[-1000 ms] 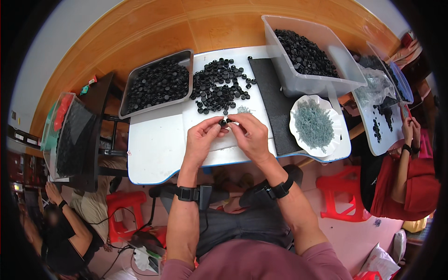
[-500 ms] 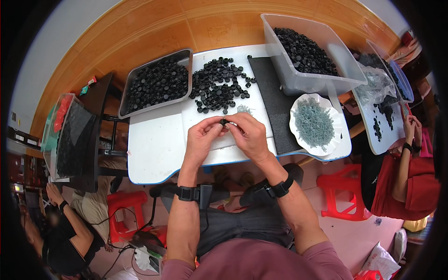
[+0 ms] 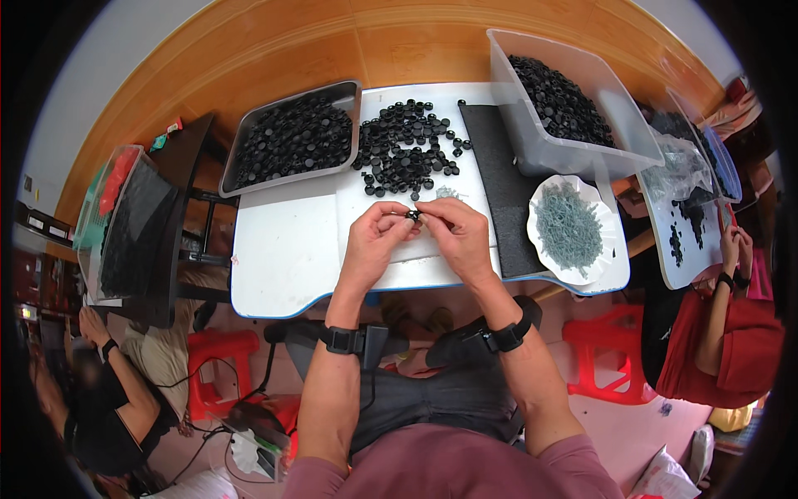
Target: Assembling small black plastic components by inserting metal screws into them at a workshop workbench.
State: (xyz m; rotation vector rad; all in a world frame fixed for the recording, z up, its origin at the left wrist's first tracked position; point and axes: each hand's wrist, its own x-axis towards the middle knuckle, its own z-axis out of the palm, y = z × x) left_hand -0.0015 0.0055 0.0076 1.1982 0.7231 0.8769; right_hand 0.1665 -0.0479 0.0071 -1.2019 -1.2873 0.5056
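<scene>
My left hand (image 3: 371,243) and my right hand (image 3: 462,241) meet over the front of the white table. Between their fingertips they pinch one small round black plastic cap (image 3: 413,214); fingers cover part of it. Just beyond my hands, a heap of similar black caps (image 3: 407,158) is spread on the white surface. A few greenish-grey screws (image 3: 450,193) lie near my right fingers. More of these screws (image 3: 568,226) fill a white scalloped dish (image 3: 613,249) to the right.
A metal tray (image 3: 291,180) of black caps stands at the back left. On the right, a clear plastic bin (image 3: 532,150) holds many more, beside a black mat (image 3: 497,195). Co-workers sit at both sides; one person's hands (image 3: 736,248) are over another table. Red stools (image 3: 603,353) flank me.
The whole view has shifted slightly, moving the table items rightward. Both hands stay together on the cap, which now shows a little more between the fingertips.
</scene>
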